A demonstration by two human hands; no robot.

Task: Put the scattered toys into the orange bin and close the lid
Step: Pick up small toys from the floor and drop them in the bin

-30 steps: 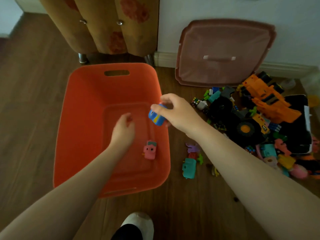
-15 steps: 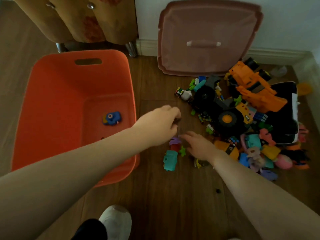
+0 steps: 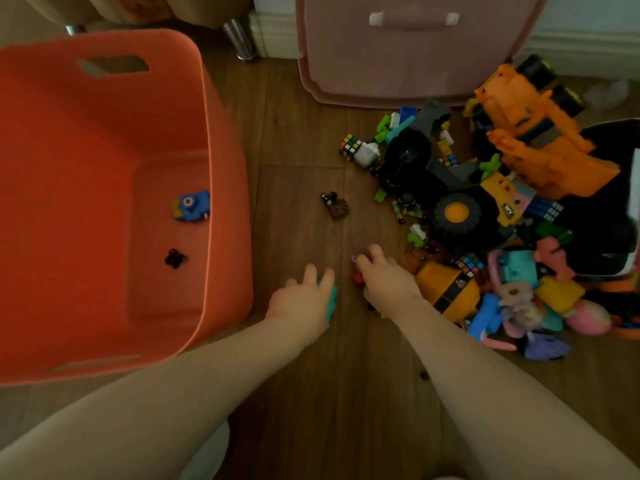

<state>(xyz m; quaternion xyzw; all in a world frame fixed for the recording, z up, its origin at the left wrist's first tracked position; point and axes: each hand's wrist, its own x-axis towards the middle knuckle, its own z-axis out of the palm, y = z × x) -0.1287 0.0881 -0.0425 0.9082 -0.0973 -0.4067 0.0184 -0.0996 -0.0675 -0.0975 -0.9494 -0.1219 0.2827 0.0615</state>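
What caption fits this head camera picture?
Both hands, left and right, reach for small toys beside the orange bin; lid leans on wall.

We look down on a dark wood-plank floor (image 3: 301,140) in dim light. A white baseboard (image 3: 581,51) lines the pale wall, and a chrome furniture leg (image 3: 239,39) stands nearby.

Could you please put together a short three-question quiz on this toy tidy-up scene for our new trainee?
1. True or false: the lid is on the orange bin.
2. Which toy lies inside the bin? A) blue toy B) Rubik's cube C) orange truck
3. What colour is the toy under the left hand?

Key: 1. False, it leans against the wall. 2. A. 3. Teal.
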